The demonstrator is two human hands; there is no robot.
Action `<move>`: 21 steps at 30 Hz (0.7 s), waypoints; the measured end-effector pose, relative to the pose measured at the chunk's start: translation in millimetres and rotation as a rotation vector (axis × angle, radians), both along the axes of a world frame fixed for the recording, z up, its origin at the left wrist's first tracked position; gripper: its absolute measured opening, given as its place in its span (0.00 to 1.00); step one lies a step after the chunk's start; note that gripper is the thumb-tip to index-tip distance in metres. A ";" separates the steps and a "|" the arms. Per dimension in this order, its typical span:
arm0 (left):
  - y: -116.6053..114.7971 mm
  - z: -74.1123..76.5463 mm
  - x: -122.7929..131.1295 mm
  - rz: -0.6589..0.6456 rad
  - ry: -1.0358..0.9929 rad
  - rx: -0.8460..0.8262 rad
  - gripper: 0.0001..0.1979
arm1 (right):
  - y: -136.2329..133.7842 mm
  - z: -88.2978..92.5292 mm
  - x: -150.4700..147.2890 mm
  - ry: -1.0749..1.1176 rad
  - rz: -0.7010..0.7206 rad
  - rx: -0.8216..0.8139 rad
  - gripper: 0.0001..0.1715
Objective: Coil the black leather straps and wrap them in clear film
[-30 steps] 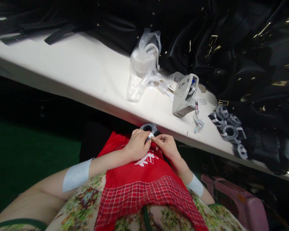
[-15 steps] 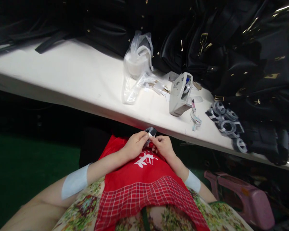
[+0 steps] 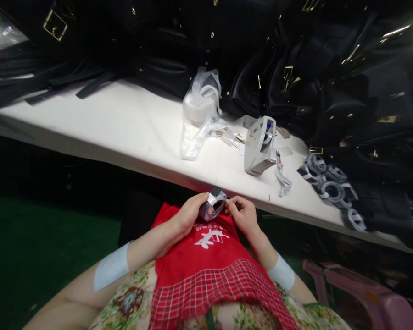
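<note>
My left hand (image 3: pixel 192 211) is closed round a coiled dark strap (image 3: pixel 203 211), holding it over my lap just below the table's front edge. The coil looks wrapped in clear plastic, and a white band (image 3: pixel 212 199) crosses its upper left side. At the coil's right rim, the thumb and forefinger of my right hand (image 3: pixel 242 213) are pinched together on its edge; the other fingers are curled. Similar coiled straps (image 3: pixel 332 191) with white bands lie in a pile at the table's right.
On the white table (image 3: pixel 124 128) stand a grey tape dispenser (image 3: pixel 258 149) and a plastic bag with a white roll (image 3: pixel 201 107). Small snips (image 3: pixel 278 158) lie beside the dispenser. Black bags with gold buckles (image 3: pixel 289 78) line the back. A pink stool (image 3: pixel 375 293) is at lower right.
The coil has turned so its ring faces up and shows more fully. My right hand has moved from the white band to the coil's right rim. The view has shifted slightly.
</note>
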State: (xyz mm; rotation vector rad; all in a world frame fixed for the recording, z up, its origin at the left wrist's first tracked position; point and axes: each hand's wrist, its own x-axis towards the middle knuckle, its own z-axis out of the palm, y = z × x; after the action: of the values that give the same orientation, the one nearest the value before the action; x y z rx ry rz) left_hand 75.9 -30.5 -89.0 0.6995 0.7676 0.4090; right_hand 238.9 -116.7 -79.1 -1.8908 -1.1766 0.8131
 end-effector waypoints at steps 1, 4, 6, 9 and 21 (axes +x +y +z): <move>0.2 -0.4 -0.2 -0.003 0.012 -0.002 0.18 | -0.6 2.7 0.0 -0.010 -0.021 0.023 0.15; 0.3 -1.5 -1.7 -0.018 0.044 0.033 0.17 | -0.1 9.8 -2.2 -0.125 -0.022 0.087 0.14; 0.1 -2.8 -3.1 -0.034 0.070 0.077 0.18 | 1.9 13.0 -3.6 -0.202 0.032 0.101 0.20; -0.6 -4.8 -5.0 -0.047 0.124 0.134 0.18 | 5.5 14.5 -3.8 -0.189 0.144 0.064 0.22; 1.5 -8.1 -4.2 -0.055 0.168 0.016 0.19 | 3.8 3.2 4.5 0.077 0.345 0.075 0.25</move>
State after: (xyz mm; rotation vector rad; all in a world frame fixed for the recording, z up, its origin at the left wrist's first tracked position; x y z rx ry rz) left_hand 71.7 -29.0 -97.1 0.7750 0.9020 0.3099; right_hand 243.3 -112.9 -75.9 -1.6030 -1.4859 1.0012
